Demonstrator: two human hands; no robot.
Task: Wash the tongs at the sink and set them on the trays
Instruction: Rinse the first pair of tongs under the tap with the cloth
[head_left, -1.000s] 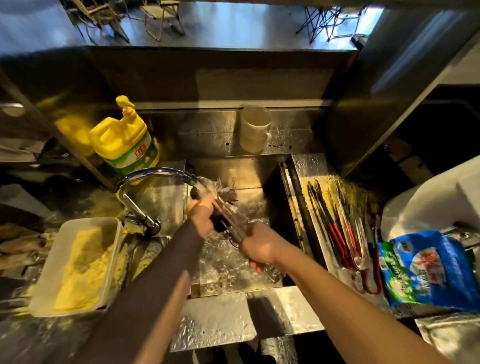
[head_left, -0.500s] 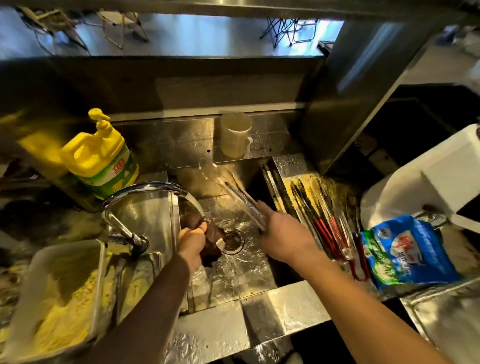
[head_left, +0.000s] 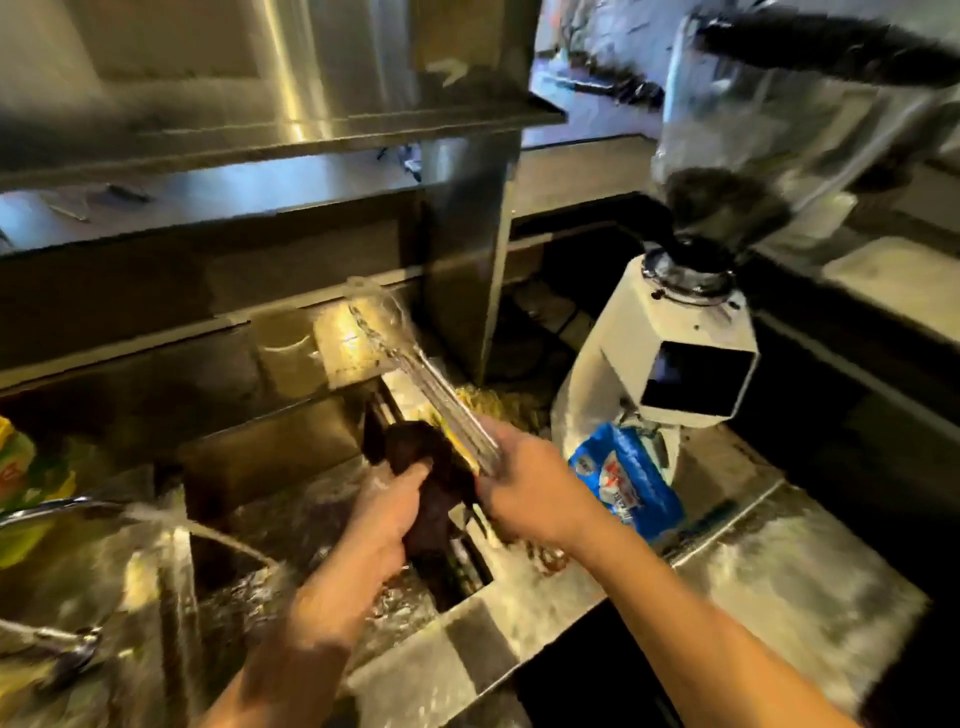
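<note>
My right hand (head_left: 524, 483) grips a pair of clear-tipped metal tongs (head_left: 415, 364) by the handle end, and they point up and away, tips raised over the right side of the steel sink (head_left: 467, 613). My left hand (head_left: 387, 514) grips a dark brown scrubbing cloth (head_left: 431, 467) just left of the tongs' handle. The yellow-lined tray (head_left: 493, 402) lies behind my right hand, mostly hidden. Water runs from the faucet (head_left: 57, 506) into the sink at the left.
A blue packet (head_left: 631, 480) lies right of the tray. A white grinder (head_left: 685, 353) with a dark hopper stands at the right. A yellow soap bottle (head_left: 21, 467) shows at the far left edge. A steel shelf (head_left: 260, 130) overhangs the sink.
The view has swung to the right. My right hand has lifted the tongs out of the sink toward the tray side, and my left hand has followed with the cloth.
</note>
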